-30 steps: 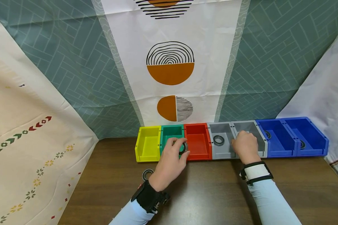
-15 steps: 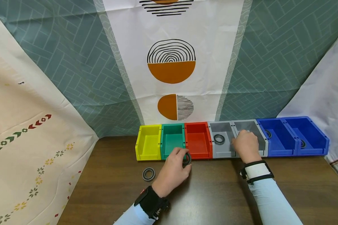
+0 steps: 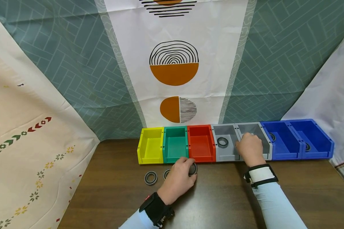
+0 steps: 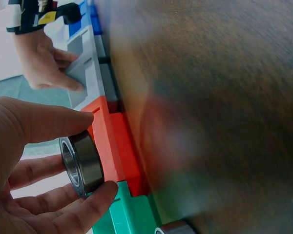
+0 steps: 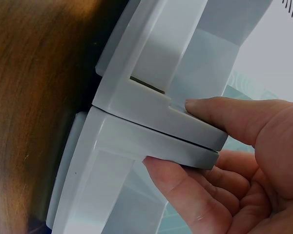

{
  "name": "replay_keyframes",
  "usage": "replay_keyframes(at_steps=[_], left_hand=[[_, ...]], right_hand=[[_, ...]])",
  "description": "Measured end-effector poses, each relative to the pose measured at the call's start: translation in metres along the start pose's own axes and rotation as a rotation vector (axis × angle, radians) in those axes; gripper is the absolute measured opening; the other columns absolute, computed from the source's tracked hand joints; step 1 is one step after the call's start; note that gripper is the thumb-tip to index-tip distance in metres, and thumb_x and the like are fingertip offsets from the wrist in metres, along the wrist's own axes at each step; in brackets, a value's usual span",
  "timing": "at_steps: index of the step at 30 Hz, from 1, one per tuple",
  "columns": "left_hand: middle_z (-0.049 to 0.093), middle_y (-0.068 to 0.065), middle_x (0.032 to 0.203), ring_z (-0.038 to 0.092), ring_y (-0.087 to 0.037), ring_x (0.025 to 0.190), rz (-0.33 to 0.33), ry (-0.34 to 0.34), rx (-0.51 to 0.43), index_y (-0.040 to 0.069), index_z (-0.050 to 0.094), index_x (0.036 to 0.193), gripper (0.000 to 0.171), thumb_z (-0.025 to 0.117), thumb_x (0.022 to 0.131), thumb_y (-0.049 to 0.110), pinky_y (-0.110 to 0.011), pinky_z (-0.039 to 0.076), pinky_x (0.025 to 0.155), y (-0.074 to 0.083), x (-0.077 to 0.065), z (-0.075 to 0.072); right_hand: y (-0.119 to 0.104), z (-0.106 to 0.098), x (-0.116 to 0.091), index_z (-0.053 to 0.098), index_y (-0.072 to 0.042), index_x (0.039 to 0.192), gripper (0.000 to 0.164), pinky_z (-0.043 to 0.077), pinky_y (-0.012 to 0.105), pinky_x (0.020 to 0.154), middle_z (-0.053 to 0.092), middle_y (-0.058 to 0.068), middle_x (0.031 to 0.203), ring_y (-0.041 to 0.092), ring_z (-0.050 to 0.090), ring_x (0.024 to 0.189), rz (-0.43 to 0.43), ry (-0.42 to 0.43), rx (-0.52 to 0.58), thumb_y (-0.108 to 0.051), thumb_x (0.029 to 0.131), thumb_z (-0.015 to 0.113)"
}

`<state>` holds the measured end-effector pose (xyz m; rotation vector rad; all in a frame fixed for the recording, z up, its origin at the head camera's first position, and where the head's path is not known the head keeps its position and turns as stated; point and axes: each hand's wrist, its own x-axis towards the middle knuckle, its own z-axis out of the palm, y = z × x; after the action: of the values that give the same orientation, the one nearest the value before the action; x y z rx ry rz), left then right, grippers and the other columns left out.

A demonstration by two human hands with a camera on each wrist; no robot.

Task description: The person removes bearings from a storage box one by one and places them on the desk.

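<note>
In the head view my left hand (image 3: 177,179) is over the table in front of the green and red bins. Its thumb and fingers pinch a ball bearing (image 4: 90,163), tilted on edge in the left wrist view. Two more bearings lie to its left: one whole (image 3: 151,183), the other (image 3: 165,174) partly hidden by the hand. My right hand (image 3: 250,149) grips the adjoining walls of two grey bins, thumb in one and fingers in the other, as the right wrist view shows. A bearing (image 3: 222,147) lies in the left grey bin (image 3: 227,156).
The bins stand in a row along the table's back: yellow (image 3: 150,160), green (image 3: 175,132), red (image 3: 202,159), two grey, two blue (image 3: 318,155). Each blue bin holds a bearing. A patterned cloth (image 3: 117,108) hangs behind, and a cream cloth (image 3: 31,136) at the left.
My left hand has drawn back from over the green bin toward the table with the bearing. A second bearing on the table has come into sight beside it. The right hand keeps its place.
</note>
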<state>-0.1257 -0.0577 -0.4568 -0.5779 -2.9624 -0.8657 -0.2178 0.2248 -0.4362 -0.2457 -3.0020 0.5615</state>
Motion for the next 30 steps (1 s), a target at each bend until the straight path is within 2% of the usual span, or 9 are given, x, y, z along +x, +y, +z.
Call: replay_keyframes(at_steps=[8,20,30], left_hand=[[0.064,-0.012,0.123,0.063,-0.019,0.101,-0.016,-0.076,0.022,0.007,0.067,0.131,0.045,0.081,0.089,0.015,-0.036,0.059,0.089,0.001,0.001,0.004],[0.067,-0.011,0.113,0.062,-0.018,0.097,-0.001,-0.129,0.126,0.005,0.069,0.128,0.046,0.084,0.086,0.018,-0.032,0.057,0.083,-0.003,0.003,0.014],[0.068,-0.010,0.109,0.063,-0.018,0.095,0.024,-0.132,0.172,0.006,0.071,0.125,0.046,0.087,0.084,0.017,-0.033,0.057,0.083,-0.004,0.004,0.016]], right_hand=[[0.000,0.000,-0.001,0.068,0.020,0.088,0.037,0.056,0.060,0.067,0.066,0.038,0.086,0.052,0.068,0.078,-0.001,0.013,-0.001,-0.016,0.090,0.075],[0.000,0.002,0.000,0.067,0.022,0.092,0.040,0.056,0.059,0.070,0.066,0.039,0.089,0.053,0.068,0.082,0.019,0.006,-0.011,-0.018,0.091,0.074],[0.001,0.001,0.001,0.068,0.020,0.088,0.038,0.056,0.059,0.067,0.066,0.038,0.086,0.051,0.068,0.078,-0.005,0.011,-0.006,-0.017,0.091,0.074]])
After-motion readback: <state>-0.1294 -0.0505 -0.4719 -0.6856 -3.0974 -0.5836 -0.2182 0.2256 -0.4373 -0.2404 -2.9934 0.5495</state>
